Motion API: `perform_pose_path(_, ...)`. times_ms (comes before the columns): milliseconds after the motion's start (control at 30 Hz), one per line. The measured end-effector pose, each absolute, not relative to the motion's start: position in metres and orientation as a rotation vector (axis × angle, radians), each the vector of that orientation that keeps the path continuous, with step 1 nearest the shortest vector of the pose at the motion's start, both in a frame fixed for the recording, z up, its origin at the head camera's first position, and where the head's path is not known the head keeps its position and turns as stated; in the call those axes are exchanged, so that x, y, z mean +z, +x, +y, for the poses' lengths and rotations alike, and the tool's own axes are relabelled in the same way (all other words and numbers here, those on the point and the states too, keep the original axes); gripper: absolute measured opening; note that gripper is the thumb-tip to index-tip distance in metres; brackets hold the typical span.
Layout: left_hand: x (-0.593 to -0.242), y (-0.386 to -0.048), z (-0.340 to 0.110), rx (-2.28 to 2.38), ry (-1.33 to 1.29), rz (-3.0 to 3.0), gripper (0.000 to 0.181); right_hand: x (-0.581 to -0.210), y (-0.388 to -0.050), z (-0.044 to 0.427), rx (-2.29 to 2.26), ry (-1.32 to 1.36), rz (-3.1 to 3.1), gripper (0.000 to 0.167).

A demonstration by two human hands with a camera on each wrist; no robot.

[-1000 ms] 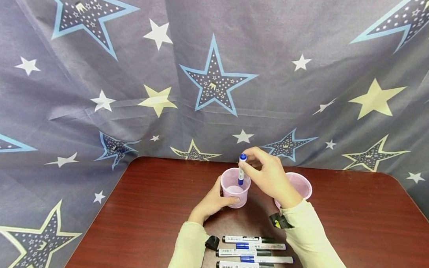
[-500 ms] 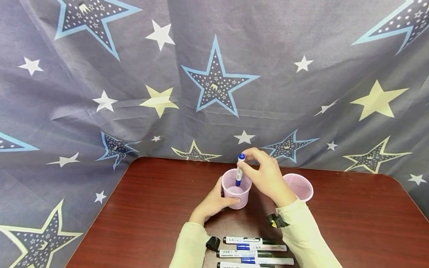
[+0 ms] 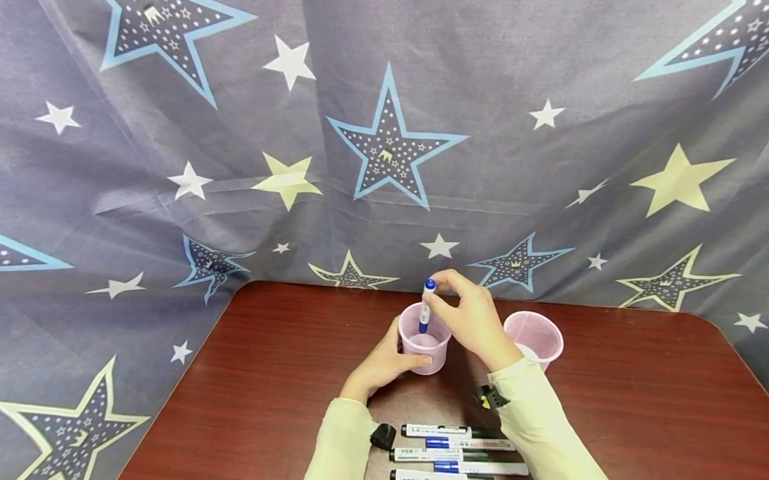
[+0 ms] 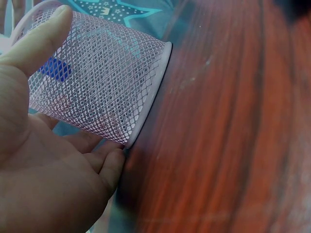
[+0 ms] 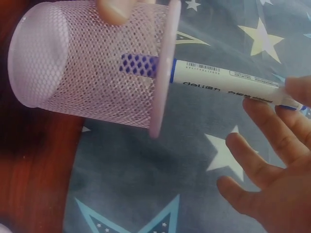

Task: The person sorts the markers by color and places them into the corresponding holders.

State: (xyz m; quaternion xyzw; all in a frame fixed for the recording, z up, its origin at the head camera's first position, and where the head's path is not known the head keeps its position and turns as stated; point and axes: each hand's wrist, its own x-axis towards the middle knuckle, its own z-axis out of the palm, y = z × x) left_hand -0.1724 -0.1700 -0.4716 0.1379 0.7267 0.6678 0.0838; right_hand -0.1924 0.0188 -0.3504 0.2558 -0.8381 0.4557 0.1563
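Note:
My left hand (image 3: 380, 367) grips a pink mesh cup (image 3: 424, 351) standing on the table, thumb across its near side. In the left wrist view the thumb lies along the mesh cup (image 4: 102, 73) and the fingers of my left hand (image 4: 48, 160) pass around its far side. A white marker with blue ends (image 3: 426, 308) is pinched at its upper end by my right hand (image 3: 473, 321). The lower blue end is inside the cup's mouth, as the right wrist view shows through the mesh; there my right hand (image 5: 277, 160) holds the marker (image 5: 223, 82) by thumb and fingers.
A second pink mesh cup (image 3: 537, 333) stands to the right, partly behind the right forearm. Several markers (image 3: 442, 479) with black or blue caps lie in a stack of rows near the table's front edge, between the forearms. Behind the table (image 3: 278, 377) hangs a grey star-patterned cloth (image 3: 359, 232).
My right hand and the marker have moved slightly left over the held cup. More of the second cup shows beside the right arm. The left hand keeps its grip.

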Motion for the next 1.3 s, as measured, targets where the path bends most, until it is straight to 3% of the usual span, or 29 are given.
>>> perform_pose_path(1300, -0.473, -0.172, -0.17, 1.997, 0.388, 2.17, 0.098, -0.392, -0.207, -0.003, 1.216, 0.723, -2.499, 0.017)
